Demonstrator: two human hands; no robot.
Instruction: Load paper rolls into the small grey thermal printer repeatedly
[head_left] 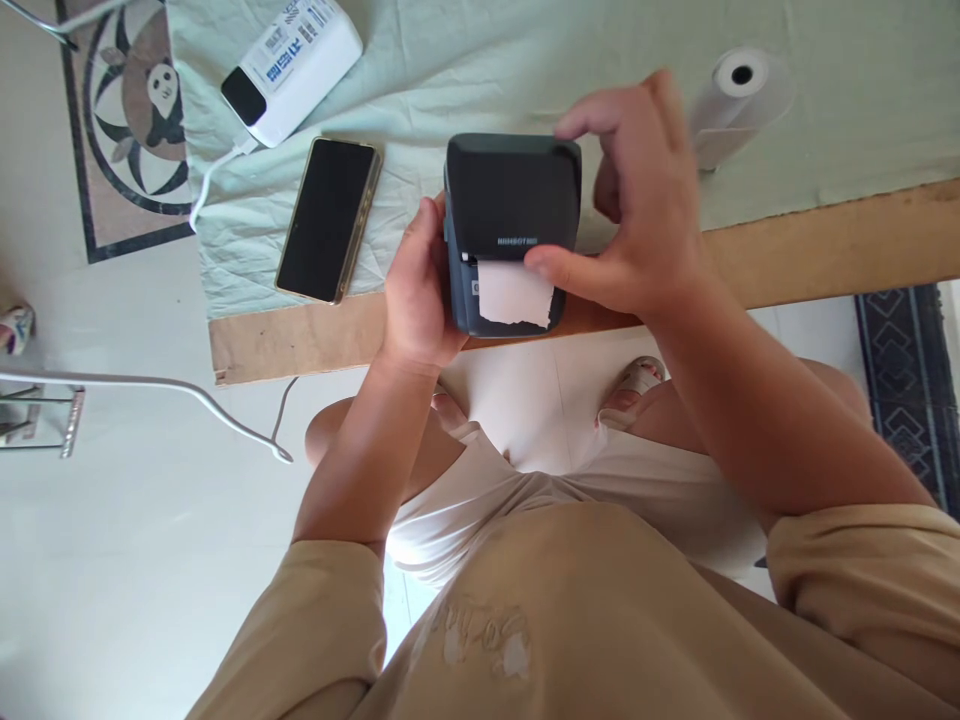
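A dark label printer with a lighter brand name on its lid sits over the table's near edge. White paper with a torn end sticks out of its near side. My left hand grips the printer's left side, thumb up along the edge and the other fingers hidden beneath. My right hand is at the printer's right side, its thumb at the lid's lower right corner and its index finger at the upper right corner. The remaining right fingers are curled and partly blurred.
A smartphone lies left of the printer. Beyond it a white power bank has a white cable plugged in. A paper roll stands at the right on the green cloth. The table's wooden edge runs along the front.
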